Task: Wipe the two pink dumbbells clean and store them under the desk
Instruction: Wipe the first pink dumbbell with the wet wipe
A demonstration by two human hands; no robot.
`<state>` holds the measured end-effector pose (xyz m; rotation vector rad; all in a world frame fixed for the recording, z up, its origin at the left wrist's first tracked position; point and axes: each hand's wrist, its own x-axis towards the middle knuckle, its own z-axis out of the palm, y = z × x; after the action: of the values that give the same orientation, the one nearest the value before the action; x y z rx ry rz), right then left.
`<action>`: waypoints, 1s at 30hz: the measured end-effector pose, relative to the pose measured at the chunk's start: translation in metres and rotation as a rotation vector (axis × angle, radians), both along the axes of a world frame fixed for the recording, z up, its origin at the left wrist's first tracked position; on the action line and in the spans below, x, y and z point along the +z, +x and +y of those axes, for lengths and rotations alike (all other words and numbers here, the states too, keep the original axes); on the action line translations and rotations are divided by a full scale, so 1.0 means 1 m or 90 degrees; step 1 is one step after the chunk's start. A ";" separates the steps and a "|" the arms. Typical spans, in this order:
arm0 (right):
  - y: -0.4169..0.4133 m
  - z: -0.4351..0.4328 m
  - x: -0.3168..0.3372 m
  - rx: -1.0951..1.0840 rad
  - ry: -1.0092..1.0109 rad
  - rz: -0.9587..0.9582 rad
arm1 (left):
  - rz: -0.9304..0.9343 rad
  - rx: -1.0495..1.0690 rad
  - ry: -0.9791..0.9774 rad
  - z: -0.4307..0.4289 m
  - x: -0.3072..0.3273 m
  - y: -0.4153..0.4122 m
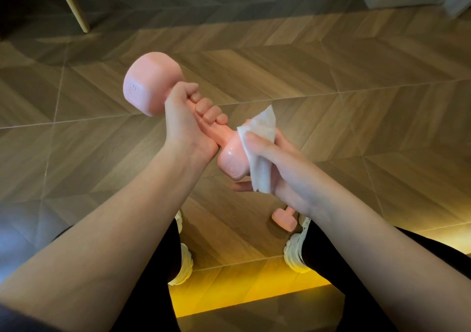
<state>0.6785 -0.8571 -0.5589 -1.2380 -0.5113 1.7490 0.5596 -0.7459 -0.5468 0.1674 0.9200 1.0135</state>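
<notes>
The first pink dumbbell point(150, 84) is tilted in the air, its handle gripped by the left hand point(183, 125), with a white wipe point(260, 153) against its glossy near head. The second pink dumbbell point(284, 219) lies on the floor point(356, 127), partly hidden.

Home room, chevron wood floor point(356, 63)

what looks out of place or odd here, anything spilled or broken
Nothing looks spilled or broken. The second dumbbell lies loose on the floor beside the right shoe, partly hidden by the right wrist, where a foot could catch it. The held dumbbell has a wet sheen on its near head, by the wipe.
</notes>
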 end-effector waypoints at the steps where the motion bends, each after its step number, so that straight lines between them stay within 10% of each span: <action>1: 0.002 0.001 0.001 0.002 -0.021 0.037 | 0.003 -0.007 0.012 -0.001 0.000 0.001; 11: -0.004 0.001 -0.001 0.001 0.089 -0.186 | 0.052 0.024 -0.053 -0.004 -0.002 0.003; 30: -0.007 0.001 0.001 -0.013 -0.011 -0.051 | 0.067 -0.036 0.012 -0.006 0.004 0.005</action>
<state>0.6719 -0.8560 -0.5579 -1.3261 -0.5287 1.6949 0.5642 -0.7523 -0.5425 0.2635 0.9957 0.9684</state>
